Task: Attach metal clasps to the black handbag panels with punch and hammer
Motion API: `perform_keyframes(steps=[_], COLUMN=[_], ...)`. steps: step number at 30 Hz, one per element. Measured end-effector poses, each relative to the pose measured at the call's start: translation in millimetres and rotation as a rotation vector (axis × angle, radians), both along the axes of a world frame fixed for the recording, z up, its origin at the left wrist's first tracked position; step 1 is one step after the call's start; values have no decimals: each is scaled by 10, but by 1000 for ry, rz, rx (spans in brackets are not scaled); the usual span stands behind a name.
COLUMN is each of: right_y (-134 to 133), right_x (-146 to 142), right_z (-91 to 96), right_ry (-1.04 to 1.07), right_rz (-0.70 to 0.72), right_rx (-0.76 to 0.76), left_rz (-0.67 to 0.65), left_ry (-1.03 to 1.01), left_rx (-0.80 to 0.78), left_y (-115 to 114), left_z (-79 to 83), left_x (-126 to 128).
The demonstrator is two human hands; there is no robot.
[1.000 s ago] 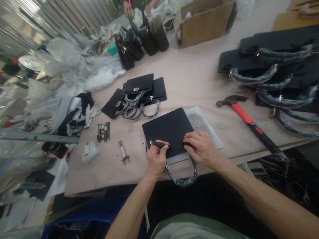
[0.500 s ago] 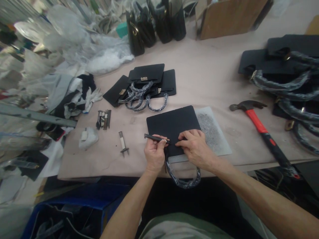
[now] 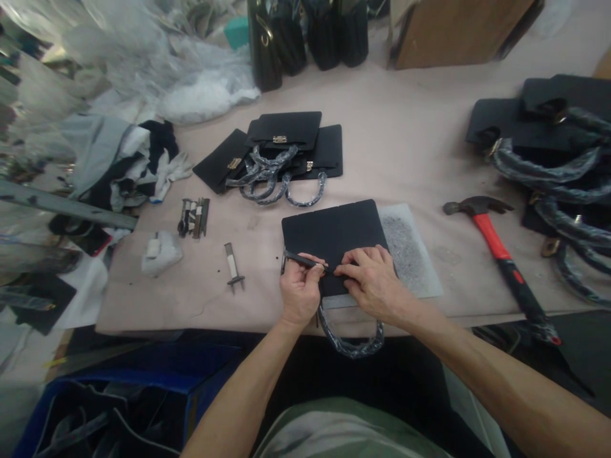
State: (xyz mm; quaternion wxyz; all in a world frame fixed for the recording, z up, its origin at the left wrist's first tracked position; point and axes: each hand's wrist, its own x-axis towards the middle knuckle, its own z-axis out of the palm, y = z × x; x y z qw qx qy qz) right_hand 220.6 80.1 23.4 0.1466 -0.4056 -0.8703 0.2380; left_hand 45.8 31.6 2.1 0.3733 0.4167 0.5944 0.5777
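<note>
A flat black bag panel (image 3: 334, 232) lies at the table's near edge, its plastic-wrapped handle (image 3: 353, 343) hanging over the edge. My left hand (image 3: 298, 296) is closed round a thin dark tool (image 3: 300, 259), whose tip points right at the panel's lower edge. My right hand (image 3: 375, 283) presses on the same lower edge, its fingers pinched together right beside the tool's tip. What lies under those fingers is hidden.
A clear bag of small metal parts (image 3: 405, 245) lies under the panel's right side. A red-handled hammer (image 3: 501, 254) lies to the right, a small punch tool (image 3: 233, 267) and metal pieces (image 3: 193, 217) to the left. Stacks of black panels (image 3: 286, 149) sit behind and at the right (image 3: 548, 127).
The view has tilted down and shifted. My right hand has moved left along the panel's lower edge, close to the tool's tip. My left hand keeps hold of the tool.
</note>
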Motion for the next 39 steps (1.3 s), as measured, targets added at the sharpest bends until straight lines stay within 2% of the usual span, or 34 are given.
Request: perform_keyframes(steps=[6,11,13,20,27,33,39], right_y=[-44,-265,-328,-311,-324,-324,-311], right_x=[68,114,123,171,190,210,241], right_z=[71,-10,-52,-60,-96,-146,-120], right_ry=[-92,-214,-228,-164,-108,-53,39], right_rz=[86,73,61,92,81,86,97], right_rx=[-8,124,132,64,68,78,70], left_rz=[-52,-69,-78,-143,-158,-160,-189], left_ry=[31,79,80,110,162,268,428], left_rx=[-15,-19,-22,-50,-47,-28,61], left_y=[12,9,10,19,15,-4,-1], left_z=[-9,-27,-34,19,27,-18,12], left_x=[-16,-29,-35,-43,-33,-26,-27])
